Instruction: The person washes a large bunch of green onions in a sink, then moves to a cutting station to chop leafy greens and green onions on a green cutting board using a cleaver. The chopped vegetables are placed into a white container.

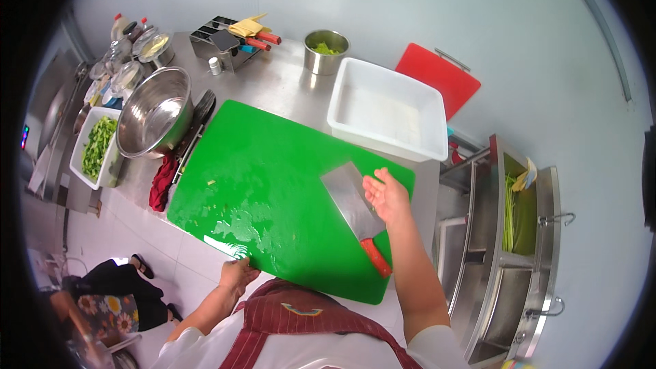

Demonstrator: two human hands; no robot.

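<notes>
A wet green cutting board (277, 184) lies before me on the steel table. My left hand (237, 275) is at its near edge, thumb at the rim and fingers curled below it. A broad cleaver (353, 202) with a red handle (375, 258) rests flat on the board's right part. Over the right side of its blade is my right hand (387, 196), fingers loosely bent and apart, with nothing seen in it. A few small vegetable scraps (211, 182) stick to the board's left part.
Behind the board stands a white plastic tub (387, 136), near a steel pot of greens (322, 64) and a knife rack (212, 43). Leftward are a steel bowl (154, 118), a red cloth (164, 182) and a container of chopped greens (97, 148). Sinks (512, 302) lie right; another person (110, 297) is lower left.
</notes>
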